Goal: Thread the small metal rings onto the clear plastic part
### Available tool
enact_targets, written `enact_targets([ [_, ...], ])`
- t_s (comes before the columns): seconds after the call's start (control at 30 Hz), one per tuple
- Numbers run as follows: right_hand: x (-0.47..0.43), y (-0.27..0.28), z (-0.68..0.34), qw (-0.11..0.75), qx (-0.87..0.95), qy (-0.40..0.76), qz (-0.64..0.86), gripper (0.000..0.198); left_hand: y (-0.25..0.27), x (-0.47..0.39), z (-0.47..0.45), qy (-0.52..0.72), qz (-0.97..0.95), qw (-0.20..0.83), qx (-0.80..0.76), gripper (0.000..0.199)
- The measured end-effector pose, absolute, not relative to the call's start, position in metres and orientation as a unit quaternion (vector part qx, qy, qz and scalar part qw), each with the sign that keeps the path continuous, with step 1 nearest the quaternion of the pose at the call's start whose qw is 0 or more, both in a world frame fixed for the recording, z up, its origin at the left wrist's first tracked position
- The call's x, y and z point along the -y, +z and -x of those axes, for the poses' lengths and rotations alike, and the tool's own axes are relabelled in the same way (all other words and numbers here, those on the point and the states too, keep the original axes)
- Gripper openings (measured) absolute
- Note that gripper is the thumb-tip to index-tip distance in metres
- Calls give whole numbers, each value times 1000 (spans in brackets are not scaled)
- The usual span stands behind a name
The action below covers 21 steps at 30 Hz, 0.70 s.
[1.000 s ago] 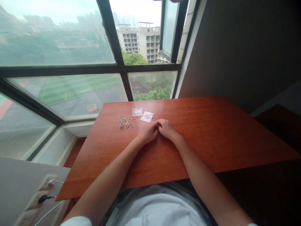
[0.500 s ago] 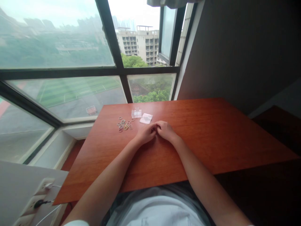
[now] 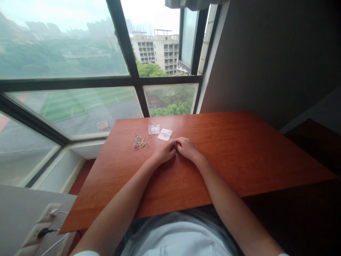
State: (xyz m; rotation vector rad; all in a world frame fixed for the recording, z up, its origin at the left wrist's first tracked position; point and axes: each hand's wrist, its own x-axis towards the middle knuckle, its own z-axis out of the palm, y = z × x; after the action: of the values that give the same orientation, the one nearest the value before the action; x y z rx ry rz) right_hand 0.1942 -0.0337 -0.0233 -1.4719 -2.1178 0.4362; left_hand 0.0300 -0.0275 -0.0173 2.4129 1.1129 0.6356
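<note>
A: How does each grip stand?
B: The left grip (image 3: 165, 152) and the right grip (image 3: 187, 147) are together, their curled fingers meeting at the tips. I can't tell whether anything is pinched inside; the fingers would hide it.

A: What's nearest them?
B: The flat case (image 3: 164, 134), lying just beyond the left grip.

A: And the clear box (image 3: 153, 128)?
B: A little farther out and more to the left of the grips, just beside the flat case.

A: Any rings (image 3: 142, 145)?
B: A loose cluster, left of the left grip, some overlapping. A couple lie slightly off from the rest, on the side toward the clear box.

A: What's under it all?
B: The reddish-brown table (image 3: 234, 153), which stretches farther to the right of the grips than to the left.

A: Beyond that?
B: The window (image 3: 170, 99) rises past the table's far edge, ahead of the grips and round to their left. The shirt (image 3: 181, 234) is behind the grips, at the near edge. Well off to their left and back are the sockets (image 3: 49, 213), with plugs in.
</note>
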Motion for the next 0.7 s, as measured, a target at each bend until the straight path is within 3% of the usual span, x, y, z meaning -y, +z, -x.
enact_targets([
  [0.7, 34, -20, -194, 243, 784, 153, 550, 23, -17, 27, -30, 235, -866, 205, -391, 11],
])
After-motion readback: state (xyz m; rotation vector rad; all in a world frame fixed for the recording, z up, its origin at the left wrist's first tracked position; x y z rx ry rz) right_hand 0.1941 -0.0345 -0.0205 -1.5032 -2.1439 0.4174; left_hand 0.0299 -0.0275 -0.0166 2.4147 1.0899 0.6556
